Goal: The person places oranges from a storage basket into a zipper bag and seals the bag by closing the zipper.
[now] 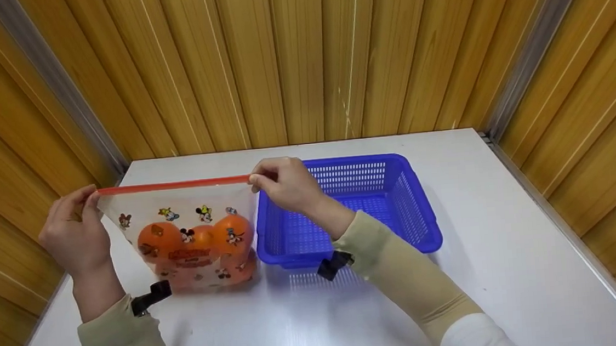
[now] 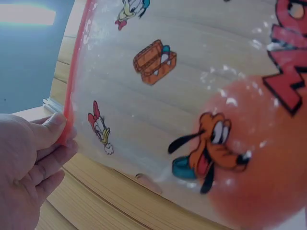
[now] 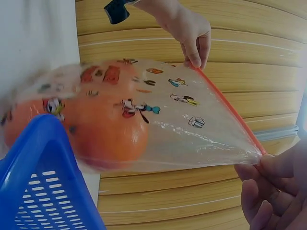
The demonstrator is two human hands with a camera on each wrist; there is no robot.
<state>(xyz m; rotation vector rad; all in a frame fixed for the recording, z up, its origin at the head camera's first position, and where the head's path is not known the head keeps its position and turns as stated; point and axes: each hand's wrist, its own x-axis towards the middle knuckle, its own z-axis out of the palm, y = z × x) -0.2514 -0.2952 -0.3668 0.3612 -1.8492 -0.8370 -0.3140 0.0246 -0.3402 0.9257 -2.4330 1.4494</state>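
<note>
A clear zip bag [image 1: 178, 205] printed with cartoon figures stands on the table, its red top strip [image 1: 177, 185] stretched straight between both hands. Inside it lie several orange round fruits [image 1: 159, 242], seen through the plastic. My left hand [image 1: 77, 229] pinches the left end of the strip between thumb and fingers, as the left wrist view also shows. At the opposite end, my right hand [image 1: 290, 188] pinches the strip's corner [image 3: 261, 158]. Whether the strip is fully sealed I cannot tell.
A blue plastic basket [image 1: 350, 255] with slotted walls stands right of the bag, partly under my right forearm. Both are on a white table [image 1: 493, 290]. Yellow wood-look panels [image 1: 299, 58] enclose the back and sides.
</note>
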